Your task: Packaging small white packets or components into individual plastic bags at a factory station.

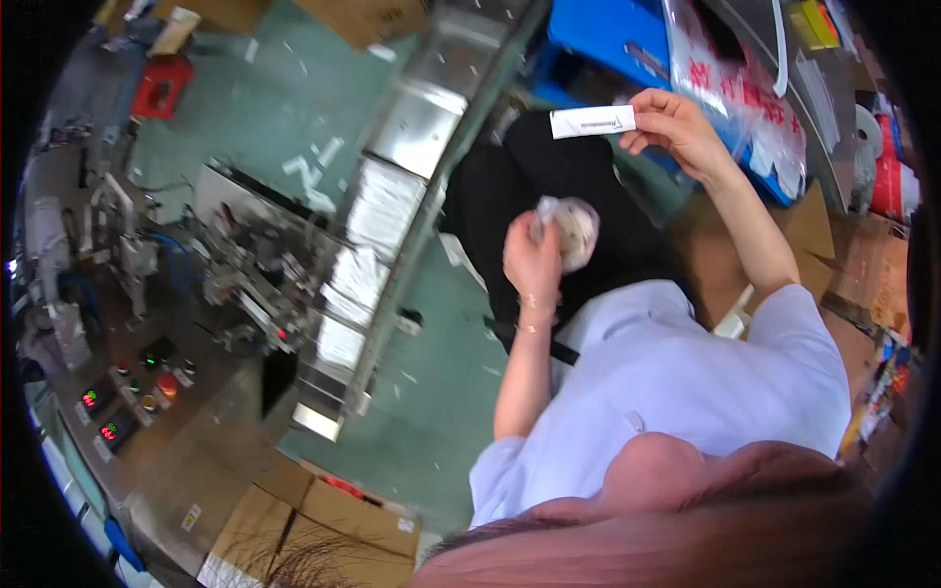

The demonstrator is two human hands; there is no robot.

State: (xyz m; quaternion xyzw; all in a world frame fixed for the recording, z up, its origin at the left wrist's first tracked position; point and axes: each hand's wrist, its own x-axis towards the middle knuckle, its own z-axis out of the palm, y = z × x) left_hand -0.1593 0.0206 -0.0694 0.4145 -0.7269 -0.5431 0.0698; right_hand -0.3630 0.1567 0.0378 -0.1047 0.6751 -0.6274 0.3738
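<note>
Left hand (532, 257) pinches clear bag (578, 238), right hand (683, 132) white packet (591, 122), near trough (410, 129) and blue crate (606, 35).

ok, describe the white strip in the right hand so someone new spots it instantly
Start at the blue crate near the picture's top, right of centre. Just below it, the right hand pinches the white strip by one end. Unlike the rounded clear bag in the left hand, it is flat, narrow and rectangular, with dark print.
</note>
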